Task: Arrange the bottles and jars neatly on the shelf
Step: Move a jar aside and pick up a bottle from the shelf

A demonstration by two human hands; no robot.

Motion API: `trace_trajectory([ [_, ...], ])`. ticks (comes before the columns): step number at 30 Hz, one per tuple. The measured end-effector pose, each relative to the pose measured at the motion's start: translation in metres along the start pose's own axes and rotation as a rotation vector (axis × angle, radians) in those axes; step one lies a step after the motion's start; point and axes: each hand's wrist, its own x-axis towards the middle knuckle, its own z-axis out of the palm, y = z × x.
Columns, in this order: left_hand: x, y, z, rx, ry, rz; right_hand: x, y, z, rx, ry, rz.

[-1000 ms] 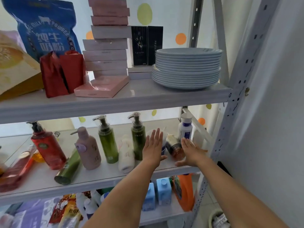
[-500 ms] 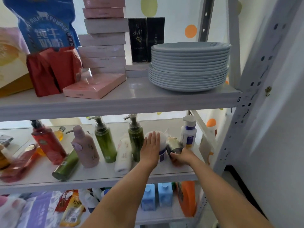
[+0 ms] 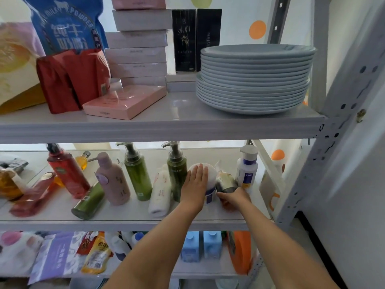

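Note:
On the middle shelf [image 3: 125,223] stand a red pump bottle [image 3: 67,173], a pink pump bottle [image 3: 113,180], two green pump bottles [image 3: 137,174] [image 3: 177,172] and a white bottle with a blue label [image 3: 246,170]. A green bottle [image 3: 89,202], a red bottle [image 3: 31,198] and a white tube [image 3: 160,192] lie on their sides. My left hand [image 3: 194,185] rests flat with straight fingers on a white round-lidded jar [image 3: 210,176]. My right hand [image 3: 234,198] grips a tilted jar with a metallic lid [image 3: 225,180] beside it.
The upper shelf holds a stack of grey plates [image 3: 254,78], pink boxes [image 3: 125,101], red packets [image 3: 73,80] and a blue milk powder bag [image 3: 66,26]. Blue bottles [image 3: 200,246] and an orange container [image 3: 239,251] stand on the lower shelf. A perforated upright [image 3: 337,126] bounds the right side.
Both hands reached deeper into the middle shelf. The left hand came down onto the white jar; the right hand closed round the metallic-lidded jar.

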Motion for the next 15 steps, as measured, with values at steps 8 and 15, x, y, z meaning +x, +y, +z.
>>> trace_trajectory([
  [8, 0.000, 0.000, -0.006, -0.040, 0.013, -0.003, -0.002, 0.000, 0.006, 0.079, 0.051, 0.041],
  [15, 0.001, -0.002, -0.011, -0.016, 0.003, 0.027, -0.011, 0.008, 0.008, 0.225, 0.096, 0.087],
])
